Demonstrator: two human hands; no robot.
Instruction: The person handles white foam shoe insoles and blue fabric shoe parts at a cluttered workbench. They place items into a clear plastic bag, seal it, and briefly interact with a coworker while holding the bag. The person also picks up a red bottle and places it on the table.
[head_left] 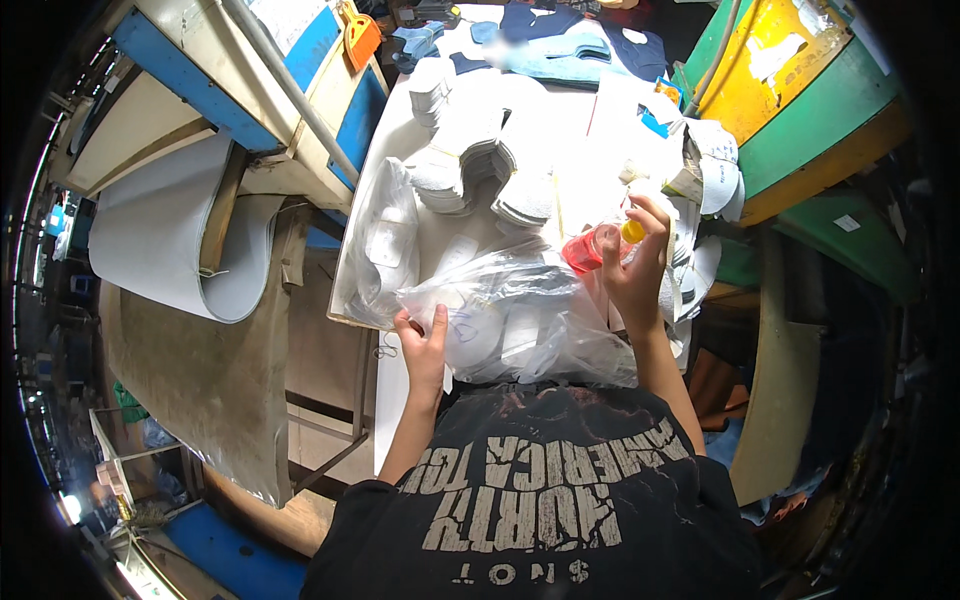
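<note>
A clear plastic bag with white pieces inside lies along the near edge of the white table. My left hand is closed on the bag's left part, thumb on top. At the bag's right side, my right hand is curled around a red see-through bottle with a yellow cap, which lies tilted to the left. Part of the bottle is hidden by the fingers. Beyond the bag stand stacks of curved white cut pieces. A second clear bag with white pieces sits at the left.
More white pieces are piled along the table's right edge. Blue fabric pieces lie at the far end. A blue-and-cream machine frame with a rolled white sheet stands left; a green-and-yellow one stands right.
</note>
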